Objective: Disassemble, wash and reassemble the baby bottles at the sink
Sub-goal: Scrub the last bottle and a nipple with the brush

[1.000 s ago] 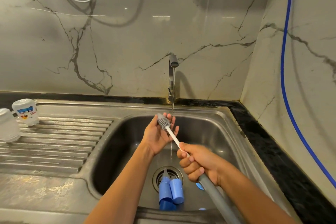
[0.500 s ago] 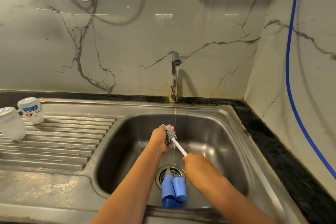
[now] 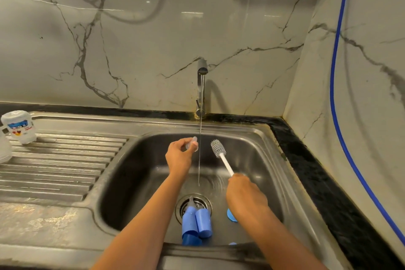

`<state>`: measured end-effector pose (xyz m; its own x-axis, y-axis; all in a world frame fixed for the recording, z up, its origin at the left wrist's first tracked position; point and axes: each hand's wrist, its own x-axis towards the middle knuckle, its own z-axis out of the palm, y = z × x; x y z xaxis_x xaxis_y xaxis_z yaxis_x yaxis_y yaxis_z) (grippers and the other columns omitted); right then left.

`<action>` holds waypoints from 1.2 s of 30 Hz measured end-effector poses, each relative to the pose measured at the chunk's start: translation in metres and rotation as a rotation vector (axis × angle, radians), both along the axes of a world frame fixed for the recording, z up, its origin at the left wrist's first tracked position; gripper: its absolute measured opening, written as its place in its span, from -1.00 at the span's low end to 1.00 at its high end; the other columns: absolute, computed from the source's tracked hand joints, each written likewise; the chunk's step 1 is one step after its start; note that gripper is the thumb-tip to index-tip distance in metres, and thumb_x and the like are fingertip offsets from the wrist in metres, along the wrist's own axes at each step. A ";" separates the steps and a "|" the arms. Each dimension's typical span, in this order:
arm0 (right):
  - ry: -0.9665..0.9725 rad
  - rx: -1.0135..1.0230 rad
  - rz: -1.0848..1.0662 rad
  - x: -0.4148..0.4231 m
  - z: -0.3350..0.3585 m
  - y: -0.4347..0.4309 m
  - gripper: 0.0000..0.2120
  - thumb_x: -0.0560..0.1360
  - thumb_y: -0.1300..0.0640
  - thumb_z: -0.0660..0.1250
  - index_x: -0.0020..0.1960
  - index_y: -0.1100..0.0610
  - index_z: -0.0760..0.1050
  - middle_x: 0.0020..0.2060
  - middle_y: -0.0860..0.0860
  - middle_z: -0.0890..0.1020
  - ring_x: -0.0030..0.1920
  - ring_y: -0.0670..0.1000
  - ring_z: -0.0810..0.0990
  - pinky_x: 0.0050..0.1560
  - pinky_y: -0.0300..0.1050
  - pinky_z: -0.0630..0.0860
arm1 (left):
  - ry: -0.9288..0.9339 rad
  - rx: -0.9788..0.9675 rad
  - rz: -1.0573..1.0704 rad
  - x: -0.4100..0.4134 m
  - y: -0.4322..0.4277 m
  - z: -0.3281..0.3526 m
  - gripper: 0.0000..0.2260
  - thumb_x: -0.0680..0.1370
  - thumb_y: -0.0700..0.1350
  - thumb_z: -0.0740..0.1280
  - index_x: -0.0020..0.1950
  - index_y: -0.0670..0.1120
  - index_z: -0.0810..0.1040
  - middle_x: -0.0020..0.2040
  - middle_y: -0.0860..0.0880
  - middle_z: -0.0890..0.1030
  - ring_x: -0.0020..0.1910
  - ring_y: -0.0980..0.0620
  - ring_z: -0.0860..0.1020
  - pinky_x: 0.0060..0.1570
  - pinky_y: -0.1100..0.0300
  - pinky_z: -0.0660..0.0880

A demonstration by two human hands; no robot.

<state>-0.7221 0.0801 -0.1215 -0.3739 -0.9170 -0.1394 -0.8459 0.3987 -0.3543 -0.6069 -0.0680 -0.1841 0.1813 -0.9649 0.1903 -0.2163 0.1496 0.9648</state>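
My left grip [image 3: 178,155] pinches the clear teat [image 3: 194,143], right grip [image 3: 243,190] wraps the brush [image 3: 217,147]; I should turn the teat slowly through the stream [image 3: 199,160].

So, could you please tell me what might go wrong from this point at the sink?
The left hand only pinches the small clear part by the running stream; wet, it could slip into the sink. The blue parts lie on the drain, so water might pool.

Blue bottle parts [image 3: 194,219] blocking drain [image 3: 205,201]
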 end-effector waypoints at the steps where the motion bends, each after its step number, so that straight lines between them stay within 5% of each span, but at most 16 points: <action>1: -0.004 0.016 -0.008 -0.001 -0.001 -0.001 -0.68 0.61 0.27 0.02 0.30 0.21 0.40 0.20 0.11 0.55 0.20 0.15 0.55 0.08 -0.05 0.44 | 0.006 -0.009 -0.032 -0.003 0.003 0.000 -0.93 0.52 0.03 0.40 -0.09 0.07 0.65 -0.11 0.10 0.64 -0.09 0.22 0.56 -0.07 0.35 0.40; 6: -0.038 0.033 -0.074 -0.004 -0.002 -0.007 -0.68 0.60 0.25 0.06 0.32 0.20 0.40 0.18 0.10 0.58 0.18 0.13 0.57 0.09 -0.06 0.46 | 0.089 0.056 -0.065 -0.006 0.003 0.002 -0.92 0.49 -0.02 0.46 -0.10 -0.01 0.67 -0.25 0.08 0.65 -0.22 0.21 0.56 -0.11 0.30 0.43; 16: -0.036 0.064 -0.083 -0.003 -0.006 -0.010 -0.67 0.61 0.24 0.08 0.34 0.19 0.38 0.20 0.09 0.56 0.19 0.13 0.56 0.10 -0.06 0.45 | 0.146 0.179 -0.073 -0.015 -0.025 0.013 -0.94 0.52 -0.08 0.42 -0.15 0.04 0.63 -0.11 0.04 0.64 -0.04 0.07 0.56 0.05 0.16 0.47; 18: -0.015 0.058 -0.072 -0.003 -0.006 -0.010 -0.67 0.61 0.25 0.07 0.35 0.17 0.37 0.20 0.09 0.56 0.20 0.13 0.55 0.11 -0.07 0.44 | 0.198 0.210 -0.110 -0.015 -0.026 0.012 -0.92 0.53 -0.02 0.40 -0.06 -0.01 0.65 -0.10 -0.01 0.66 -0.11 0.07 0.57 -0.08 0.19 0.52; 21: 0.004 0.048 -0.059 -0.004 -0.008 -0.010 -0.67 0.61 0.25 0.06 0.34 0.17 0.37 0.19 0.09 0.56 0.19 0.12 0.55 0.06 -0.08 0.43 | 0.362 0.375 -0.139 -0.017 -0.026 0.015 -0.75 0.56 0.04 0.34 0.03 -0.12 0.64 -0.23 -0.04 0.64 -0.34 0.12 0.51 -0.35 0.32 0.46; 27: 0.019 0.062 -0.037 -0.003 -0.010 -0.011 -0.68 0.61 0.25 0.08 0.34 0.16 0.38 0.19 0.07 0.57 0.18 0.12 0.56 0.07 -0.07 0.45 | 0.947 0.691 -0.209 -0.013 -0.024 0.020 -0.73 0.56 0.01 0.33 -0.17 -0.18 0.63 -0.35 -0.01 0.66 -0.39 0.16 0.57 -0.37 0.37 0.42; 36: 0.036 0.117 -0.022 -0.003 -0.010 -0.013 -0.67 0.61 0.24 0.09 0.35 0.19 0.38 0.20 0.07 0.55 0.20 0.10 0.56 0.10 -0.10 0.47 | 1.033 0.873 -0.248 -0.013 -0.024 0.011 -0.68 0.64 -0.04 0.22 -0.13 -0.21 0.64 -0.29 -0.02 0.69 -0.42 0.13 0.62 -0.31 0.35 0.43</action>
